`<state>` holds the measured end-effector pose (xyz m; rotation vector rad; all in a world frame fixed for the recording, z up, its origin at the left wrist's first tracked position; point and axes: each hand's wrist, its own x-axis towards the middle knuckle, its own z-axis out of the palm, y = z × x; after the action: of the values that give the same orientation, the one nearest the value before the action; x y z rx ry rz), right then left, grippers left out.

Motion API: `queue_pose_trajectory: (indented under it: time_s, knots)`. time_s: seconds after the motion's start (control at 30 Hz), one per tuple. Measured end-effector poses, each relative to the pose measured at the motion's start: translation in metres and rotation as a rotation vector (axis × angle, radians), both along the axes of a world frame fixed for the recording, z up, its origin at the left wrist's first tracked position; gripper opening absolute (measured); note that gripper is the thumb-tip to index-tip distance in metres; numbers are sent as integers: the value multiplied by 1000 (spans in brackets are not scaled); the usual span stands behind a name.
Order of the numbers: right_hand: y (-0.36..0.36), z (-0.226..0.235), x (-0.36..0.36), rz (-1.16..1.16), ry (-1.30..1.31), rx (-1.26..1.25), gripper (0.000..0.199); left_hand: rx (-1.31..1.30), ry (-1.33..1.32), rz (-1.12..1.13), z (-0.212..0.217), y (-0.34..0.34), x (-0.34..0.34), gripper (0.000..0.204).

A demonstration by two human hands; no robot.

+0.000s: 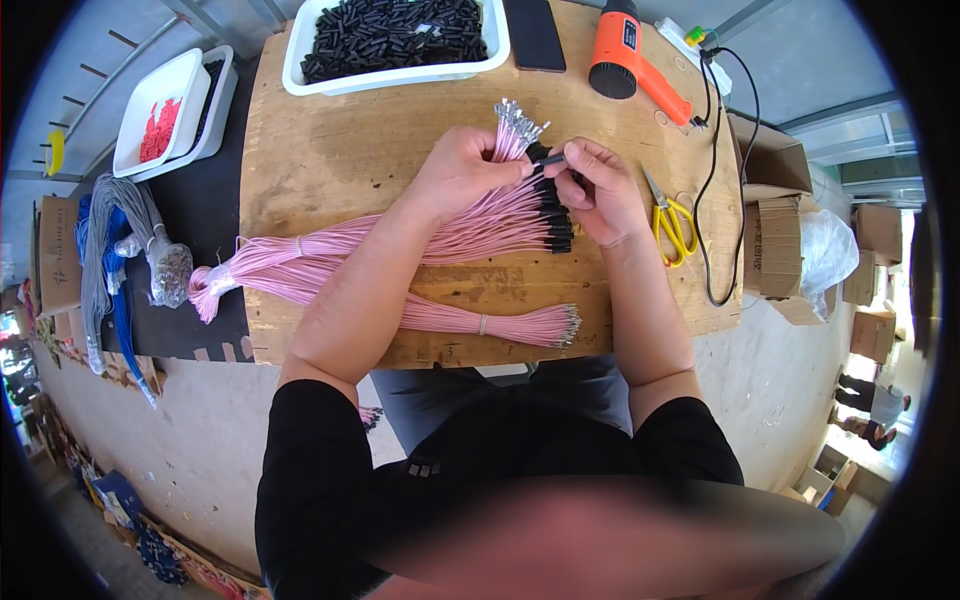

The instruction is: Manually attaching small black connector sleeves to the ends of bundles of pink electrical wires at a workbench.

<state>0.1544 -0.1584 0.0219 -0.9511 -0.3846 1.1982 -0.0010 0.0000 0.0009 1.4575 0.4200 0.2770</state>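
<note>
My left hand (462, 172) grips a bunch of thin pink wires (300, 262) near their metal-tipped ends (515, 122), which fan out above my fingers. My right hand (600, 190) pinches a small black sleeve (550, 160) at the end of one wire, its fingers touching my left hand's. Below my hands, a row of pink wires capped with black sleeves (556, 215) lies on the wooden board (330, 150). A second tied bundle of pink wires (480, 322) with bare metal tips rests near the board's front edge.
A white tray of black sleeves (395, 40) stands at the back, beside a dark phone (533, 32) and an orange heat gun (628, 58) with its black cord (712, 170). Yellow scissors (672, 222) lie at right. Left: white trays (170, 110), grey and blue wires (115, 240). Cardboard boxes (775, 200) at right.
</note>
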Motion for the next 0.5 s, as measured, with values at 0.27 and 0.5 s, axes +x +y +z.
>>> queue_pose_trajectory:
  time_s: [0.27, 0.5]
  knots:
    - [0, 0, 2, 23, 20, 16, 16, 15, 7, -8, 0, 1, 0, 13]
    - [-2, -1, 10, -123, -36, 18, 15, 11, 32, 27, 6, -2, 1, 18]
